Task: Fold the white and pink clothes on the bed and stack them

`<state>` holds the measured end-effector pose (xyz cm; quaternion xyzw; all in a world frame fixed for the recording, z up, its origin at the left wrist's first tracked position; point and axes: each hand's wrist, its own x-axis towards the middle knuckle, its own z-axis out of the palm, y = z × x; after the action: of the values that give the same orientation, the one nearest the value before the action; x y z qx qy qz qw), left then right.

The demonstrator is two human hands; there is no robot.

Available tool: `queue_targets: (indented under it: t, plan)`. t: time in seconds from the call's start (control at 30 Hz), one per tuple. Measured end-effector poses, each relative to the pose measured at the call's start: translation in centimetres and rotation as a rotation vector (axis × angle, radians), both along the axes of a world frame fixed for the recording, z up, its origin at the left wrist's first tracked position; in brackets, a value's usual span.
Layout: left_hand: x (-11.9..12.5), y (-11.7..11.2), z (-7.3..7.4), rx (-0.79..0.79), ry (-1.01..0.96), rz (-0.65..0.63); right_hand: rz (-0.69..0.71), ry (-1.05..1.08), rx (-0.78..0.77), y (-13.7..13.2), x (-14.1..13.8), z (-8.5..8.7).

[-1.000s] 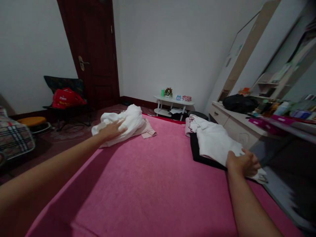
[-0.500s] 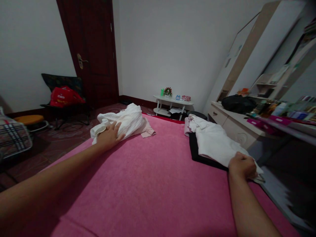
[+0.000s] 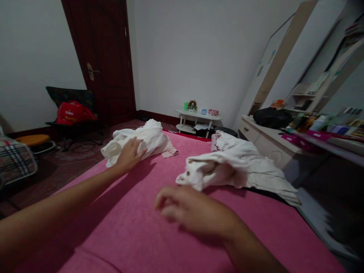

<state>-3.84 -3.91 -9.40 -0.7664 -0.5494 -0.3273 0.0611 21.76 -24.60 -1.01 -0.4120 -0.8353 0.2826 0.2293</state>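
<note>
My left hand (image 3: 131, 154) lies on a crumpled white garment (image 3: 152, 132) at the left of the pink bedspread (image 3: 136, 227), its fingers spread out. A pale pink piece of cloth (image 3: 170, 148) sticks out from under that garment. Over the front middle of the bed hovers my right hand (image 3: 184, 208), smeared by motion, fingers loosely curled and apart with nothing in them. Just beyond it a white garment (image 3: 244, 159) with dark dots sprawls over the stack on the right, one part flopped towards the middle. Black cloth (image 3: 265, 193) shows beneath it.
A dresser (image 3: 260, 134) carrying a black bag (image 3: 271, 118) and bottles stands along the right side. Behind the bed is a small white table (image 3: 199, 115) with ornaments. A chair with a red bag (image 3: 74, 113) and an orange stool (image 3: 33, 140) are at the left.
My right hand has let go of the white garment on the right and moved left. That garment's near part now lies flopped towards the middle. My left hand has shifted slightly on its pile.
</note>
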Motion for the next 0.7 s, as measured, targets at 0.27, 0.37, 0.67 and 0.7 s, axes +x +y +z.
queue_targets:
  t: [0.27,0.37,0.67,0.7]
  plan:
    - [9.1,-9.1,1.5,-0.248,0.009,-0.695,-0.195,-0.243,0.129,-0.7,3.3,3.4]
    - [11.0,-11.1,0.2,-0.313,0.095,-0.764,-0.679,-0.477,0.235,3.1,9.1,2.7]
    - [13.5,-13.4,-0.8,-0.423,0.324,-0.584,-1.113,-0.581,0.187,7.5,21.0,-3.5]
    - [13.7,-13.7,-0.6,-0.399,0.348,-0.597,-1.094,-0.541,0.200,7.7,21.0,-3.7]
